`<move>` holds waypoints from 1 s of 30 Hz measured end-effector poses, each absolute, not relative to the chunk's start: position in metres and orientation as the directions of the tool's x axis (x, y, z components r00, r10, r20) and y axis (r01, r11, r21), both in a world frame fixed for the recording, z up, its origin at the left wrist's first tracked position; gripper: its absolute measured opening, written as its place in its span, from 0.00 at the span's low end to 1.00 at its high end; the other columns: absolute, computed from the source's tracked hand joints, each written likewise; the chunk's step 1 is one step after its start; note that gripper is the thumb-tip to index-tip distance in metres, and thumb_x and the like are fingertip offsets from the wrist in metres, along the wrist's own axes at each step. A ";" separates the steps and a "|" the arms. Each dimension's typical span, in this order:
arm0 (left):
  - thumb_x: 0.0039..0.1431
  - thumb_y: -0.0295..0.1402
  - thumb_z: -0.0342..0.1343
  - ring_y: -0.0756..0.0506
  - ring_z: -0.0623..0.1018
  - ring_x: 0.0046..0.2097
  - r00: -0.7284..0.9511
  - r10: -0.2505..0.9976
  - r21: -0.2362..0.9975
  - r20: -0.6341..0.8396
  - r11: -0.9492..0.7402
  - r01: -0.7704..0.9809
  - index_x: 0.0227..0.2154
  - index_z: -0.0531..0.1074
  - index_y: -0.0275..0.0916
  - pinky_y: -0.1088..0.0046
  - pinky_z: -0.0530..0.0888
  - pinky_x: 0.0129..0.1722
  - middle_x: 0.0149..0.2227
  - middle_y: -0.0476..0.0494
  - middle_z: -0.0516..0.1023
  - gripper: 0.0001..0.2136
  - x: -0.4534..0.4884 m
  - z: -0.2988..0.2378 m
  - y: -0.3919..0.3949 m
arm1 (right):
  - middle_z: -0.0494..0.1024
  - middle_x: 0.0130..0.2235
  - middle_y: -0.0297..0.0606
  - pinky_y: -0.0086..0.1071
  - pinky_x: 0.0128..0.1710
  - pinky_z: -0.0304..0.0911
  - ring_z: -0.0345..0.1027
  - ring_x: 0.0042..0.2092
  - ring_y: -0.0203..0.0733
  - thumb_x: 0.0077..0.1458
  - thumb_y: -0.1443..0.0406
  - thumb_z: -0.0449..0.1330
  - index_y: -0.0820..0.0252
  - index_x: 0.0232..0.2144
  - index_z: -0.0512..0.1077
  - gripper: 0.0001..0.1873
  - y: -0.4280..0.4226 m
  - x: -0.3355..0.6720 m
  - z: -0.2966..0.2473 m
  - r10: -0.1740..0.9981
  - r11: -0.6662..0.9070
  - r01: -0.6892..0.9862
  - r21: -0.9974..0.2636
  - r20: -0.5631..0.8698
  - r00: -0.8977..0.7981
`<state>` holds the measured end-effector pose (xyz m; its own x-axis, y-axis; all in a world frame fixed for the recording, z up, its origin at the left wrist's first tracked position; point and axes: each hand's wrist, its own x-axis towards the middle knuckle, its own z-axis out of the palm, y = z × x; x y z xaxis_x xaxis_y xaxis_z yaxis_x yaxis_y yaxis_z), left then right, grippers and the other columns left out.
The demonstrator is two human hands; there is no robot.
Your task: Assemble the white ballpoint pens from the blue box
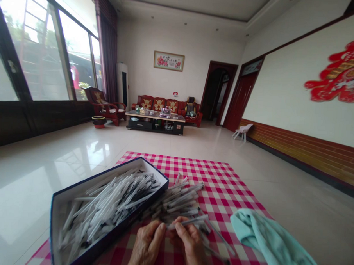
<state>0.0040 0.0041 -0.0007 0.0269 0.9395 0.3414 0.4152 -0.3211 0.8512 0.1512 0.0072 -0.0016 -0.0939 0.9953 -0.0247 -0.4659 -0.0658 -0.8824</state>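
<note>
My right hand [191,244] pinches a clear-barrelled pen [195,220] between thumb and fingers, its far end pointing right. My left hand [148,240] is closed at the pen's left end, thumb pressed against the fingers; the tip there is hidden. Just beyond my hands lies a loose pile of similar pens [181,199], several with dark ends, spread on a pink-and-white checked cloth [221,185]. To the left, a shallow box [53,217] with dark blue outside and white inside holds a heap of clear and whitish pen pieces [112,200].
A mint-green cloth [266,238] lies crumpled at the right edge of the checked cloth. Farther off, across the tiled floor, stand a low table [156,116], a wooden sofa [149,102], an armchair [107,108] and a small pale chair [243,130].
</note>
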 end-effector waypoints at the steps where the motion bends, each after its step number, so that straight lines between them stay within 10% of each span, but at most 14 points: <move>1: 0.62 0.43 0.44 0.54 0.59 0.21 0.015 0.940 0.853 0.341 -0.316 0.416 0.16 0.61 0.37 0.80 0.57 0.21 0.17 0.55 0.58 0.21 0.005 -0.002 0.005 | 0.77 0.26 0.32 0.32 0.31 0.64 0.69 0.29 0.39 0.51 0.59 0.64 0.55 0.31 0.74 0.07 0.007 0.151 -0.002 0.995 -0.065 -0.468 -0.881 -0.024 -0.093; 9: 0.60 0.41 0.48 0.51 0.68 0.27 0.084 0.940 0.878 0.332 -0.340 0.338 0.31 0.72 0.37 0.80 0.64 0.27 0.25 0.50 0.72 0.13 0.001 0.005 0.000 | 0.78 0.28 0.33 0.33 0.33 0.64 0.70 0.31 0.40 0.51 0.59 0.64 0.54 0.33 0.74 0.08 0.008 0.152 -0.004 0.995 -0.091 -0.483 -0.871 -0.063 -0.075; 20: 0.61 0.42 0.46 0.54 0.56 0.21 -0.010 0.935 0.861 0.356 -0.324 0.393 0.16 0.57 0.38 0.79 0.55 0.21 0.17 0.56 0.54 0.20 0.005 -0.006 0.007 | 0.77 0.28 0.31 0.31 0.32 0.65 0.70 0.31 0.38 0.49 0.59 0.65 0.53 0.32 0.74 0.08 0.007 0.152 -0.003 0.993 -0.114 -0.495 -0.861 -0.092 -0.069; 30: 0.61 0.41 0.47 0.53 0.64 0.24 0.006 0.937 0.860 0.349 -0.323 0.396 0.23 0.68 0.36 0.81 0.61 0.24 0.20 0.52 0.66 0.17 0.003 0.003 0.002 | 0.80 0.35 0.37 0.38 0.34 0.69 0.75 0.34 0.44 0.49 0.61 0.66 0.58 0.36 0.71 0.12 0.008 0.151 -0.001 0.992 -0.105 -0.649 -0.754 -0.122 -0.019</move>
